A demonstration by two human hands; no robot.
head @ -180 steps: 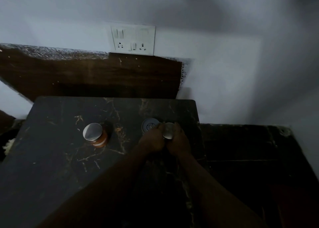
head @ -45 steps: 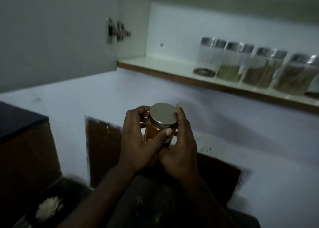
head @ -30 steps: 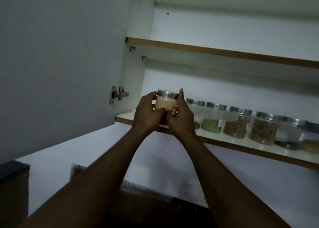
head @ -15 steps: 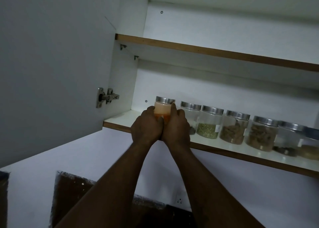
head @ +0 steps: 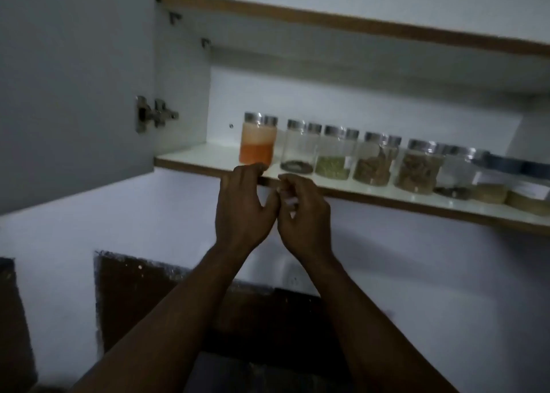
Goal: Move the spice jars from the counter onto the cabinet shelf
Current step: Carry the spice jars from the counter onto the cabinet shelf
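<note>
An orange spice jar [head: 257,142] with a metal lid stands upright at the left end of the lower cabinet shelf [head: 190,162]. To its right runs a row of several clear jars [head: 370,162] holding green and brown spices. My left hand [head: 242,205] hangs just below the shelf edge under the orange jar, fingers loosely curled, holding nothing. My right hand [head: 305,212] is beside it, also below the edge, fingers curled and empty. Neither hand touches a jar. The frame is motion-blurred.
The open cabinet door [head: 74,80] with its hinge [head: 153,114] stands at the left. An upper shelf [head: 342,20] runs above the jars. White wall lies below the shelf, with a dark brown backsplash panel [head: 143,297] lower down.
Both hands set the orange jar on the shelf's left end, let go of it and dropped back below the shelf edge.
</note>
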